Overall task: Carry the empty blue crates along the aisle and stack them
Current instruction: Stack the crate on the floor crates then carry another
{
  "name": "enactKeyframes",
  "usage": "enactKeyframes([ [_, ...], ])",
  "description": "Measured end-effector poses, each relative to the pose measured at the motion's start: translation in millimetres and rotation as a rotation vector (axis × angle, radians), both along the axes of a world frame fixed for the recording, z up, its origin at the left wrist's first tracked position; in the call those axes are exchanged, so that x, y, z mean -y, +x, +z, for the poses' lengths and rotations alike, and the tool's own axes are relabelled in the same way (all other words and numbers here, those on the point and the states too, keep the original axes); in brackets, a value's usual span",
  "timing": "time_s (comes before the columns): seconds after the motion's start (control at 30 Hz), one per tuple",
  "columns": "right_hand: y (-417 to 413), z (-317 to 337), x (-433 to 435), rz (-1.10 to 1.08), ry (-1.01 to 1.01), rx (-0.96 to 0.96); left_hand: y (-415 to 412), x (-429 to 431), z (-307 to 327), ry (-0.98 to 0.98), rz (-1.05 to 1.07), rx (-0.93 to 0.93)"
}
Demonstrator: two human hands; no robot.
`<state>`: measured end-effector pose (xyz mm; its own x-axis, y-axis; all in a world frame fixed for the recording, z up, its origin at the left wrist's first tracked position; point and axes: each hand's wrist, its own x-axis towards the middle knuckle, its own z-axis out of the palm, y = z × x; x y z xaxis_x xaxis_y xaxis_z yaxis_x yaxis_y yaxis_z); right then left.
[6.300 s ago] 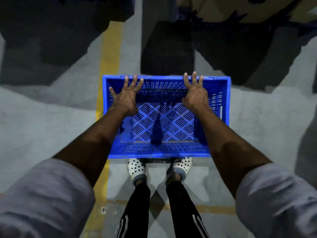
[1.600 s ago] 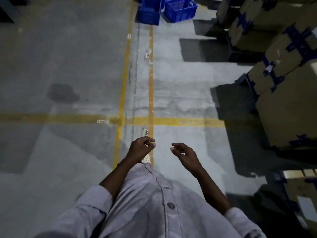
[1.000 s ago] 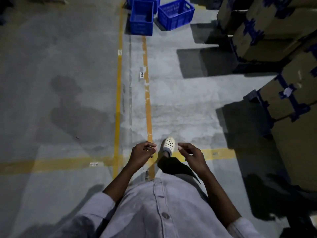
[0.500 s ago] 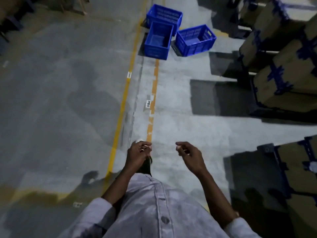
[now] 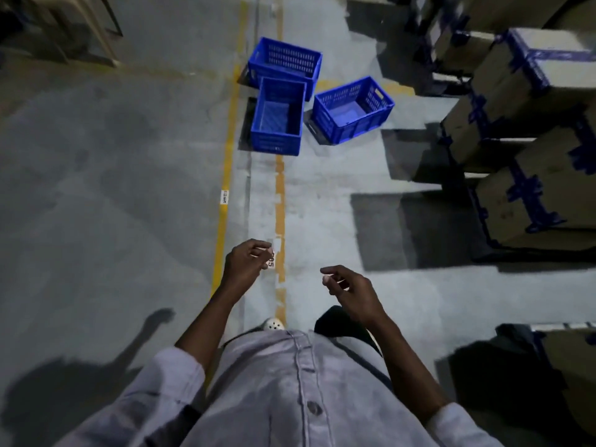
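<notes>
Three empty blue crates stand on the grey floor ahead. The nearest crate [image 5: 275, 144] lies lengthwise along the aisle. A second crate [image 5: 342, 128] sits angled at its right, and a third crate [image 5: 284, 59] stands crosswise behind them. My left hand [image 5: 245, 263] hangs in front of my shirt with its fingers curled in, holding nothing. At about the same height, my right hand [image 5: 351, 290] is loosely open and empty. Both hands are well short of the crates.
Taped cardboard boxes [image 5: 535, 188] on pallets line the right side of the aisle. Two yellow floor lines [image 5: 225, 175] run toward the crates. A metal frame [image 5: 96, 30] stands at the far left. My white shoe [image 5: 274, 324] shows below my hands.
I have walked forward along the yellow lines, so the three crates are nearer and lower in view. Both hands stay empty at waist height.
</notes>
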<state>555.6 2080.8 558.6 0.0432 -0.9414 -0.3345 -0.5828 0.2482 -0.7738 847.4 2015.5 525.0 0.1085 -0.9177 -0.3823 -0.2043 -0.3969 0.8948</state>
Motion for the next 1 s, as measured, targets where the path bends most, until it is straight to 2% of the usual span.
enactKeyframes([
  [0.13, 4, -8, 94, 0.025, 0.046, -0.010, 10, 66, -22, 0.050, -0.005, 0.009],
  [0.3, 19, -21, 251, 0.123, -0.003, 0.002, 14, 170, -53, 0.086, 0.006, 0.044],
  [0.43, 30, -8, 396, 0.224, -0.054, 0.013, 20, 279, -52, 0.080, 0.074, 0.058],
  [0.53, 39, 2, 497, 0.222, -0.100, -0.026, 26, 349, -37, 0.038, 0.156, 0.013],
  [0.77, 95, 12, 630, 0.268, -0.060, 0.022, 71, 478, -27, 0.033, 0.214, 0.007],
  [0.93, 147, -12, 702, 0.290, 0.012, 0.037, 130, 583, -41, 0.053, 0.208, 0.000],
  [1.0, 171, -19, 736, 0.232, 0.035, 0.042, 160, 630, -46, 0.068, 0.162, 0.009],
])
